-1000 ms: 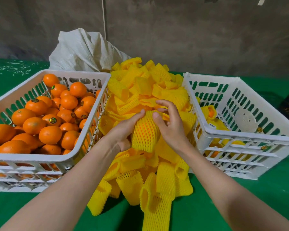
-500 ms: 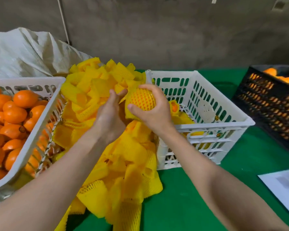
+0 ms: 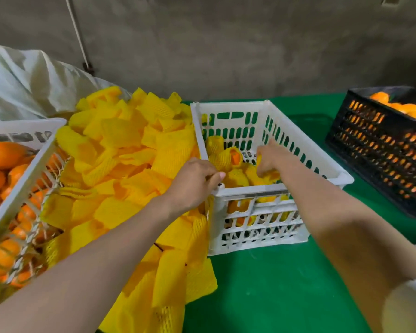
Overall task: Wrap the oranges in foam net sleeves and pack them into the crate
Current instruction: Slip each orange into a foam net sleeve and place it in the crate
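In white crate [image 3: 250,191], wrapped oranges [image 3: 235,179] heaped. Our right hand [image 3: 271,159] down among them, fingers blurred, we cannot tell grip. Our left hand [image 3: 195,181] curled at near-left corner, hold unclear. Close left, sleeve pile [image 3: 120,150]; past it bare-orange crate [image 3: 24,188]; black crate [image 3: 370,150] far right

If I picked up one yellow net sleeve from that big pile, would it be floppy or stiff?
Probably floppy: the heaped sleeves lie bent, creased and slumped over one another. They are likely very light too, since they look like open foam mesh full of holes. One should not roll away, as most of them lie flattened.
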`<state>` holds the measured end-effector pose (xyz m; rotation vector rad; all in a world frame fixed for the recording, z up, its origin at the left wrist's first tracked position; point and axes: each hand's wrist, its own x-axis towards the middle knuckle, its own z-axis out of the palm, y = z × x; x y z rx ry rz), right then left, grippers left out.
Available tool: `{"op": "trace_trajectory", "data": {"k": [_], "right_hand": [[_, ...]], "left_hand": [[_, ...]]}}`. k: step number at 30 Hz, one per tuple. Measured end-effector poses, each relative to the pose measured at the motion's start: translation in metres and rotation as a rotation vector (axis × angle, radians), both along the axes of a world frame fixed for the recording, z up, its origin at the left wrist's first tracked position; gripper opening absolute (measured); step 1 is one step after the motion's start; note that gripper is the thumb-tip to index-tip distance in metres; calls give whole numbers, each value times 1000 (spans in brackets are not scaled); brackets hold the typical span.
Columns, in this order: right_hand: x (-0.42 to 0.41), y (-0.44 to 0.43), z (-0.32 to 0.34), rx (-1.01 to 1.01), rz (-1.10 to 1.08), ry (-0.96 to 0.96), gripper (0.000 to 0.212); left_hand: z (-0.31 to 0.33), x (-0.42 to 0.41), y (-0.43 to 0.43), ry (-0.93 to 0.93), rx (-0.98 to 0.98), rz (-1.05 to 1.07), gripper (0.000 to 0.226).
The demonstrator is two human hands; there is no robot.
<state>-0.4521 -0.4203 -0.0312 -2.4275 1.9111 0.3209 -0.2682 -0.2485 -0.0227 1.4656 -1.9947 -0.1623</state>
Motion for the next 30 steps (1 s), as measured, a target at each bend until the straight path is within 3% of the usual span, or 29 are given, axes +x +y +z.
{"op": "trace_trajectory", "data": {"k": [4, 7, 12, 15, 18, 20, 24, 27, 30], "right_hand": [[1, -12, -9, 176, -33, 47, 93], [7, -7, -7, 0, -7, 19, 89], [31, 21, 15, -498, 220, -601, 45], [65, 62, 31, -588, 302, -905, 28], [108, 118, 42, -530, 513, -1120, 19], [137, 148, 34, -345, 652, -1093, 19], [191, 173, -10, 24, 638, -629, 42], [217, 174, -36, 148, 517, -449, 59], [228, 170, -47, 151, 457, -371, 57]], "left_hand": [[-4, -1, 3, 18, -10, 11, 29], [-8, -1, 11, 22, 9, -2, 28], [-22, 6, 35, 42, 161, -51, 44], [-23, 27, 51, 24, 156, -20, 44], [-16, 64, 64, 130, 84, 206, 35], [-8, 93, 76, 252, 56, 377, 31], [-5, 139, 108, 362, 76, 552, 33], [-8, 155, 131, 444, 78, 610, 39], [-14, 165, 145, 536, 114, 632, 33]]}}
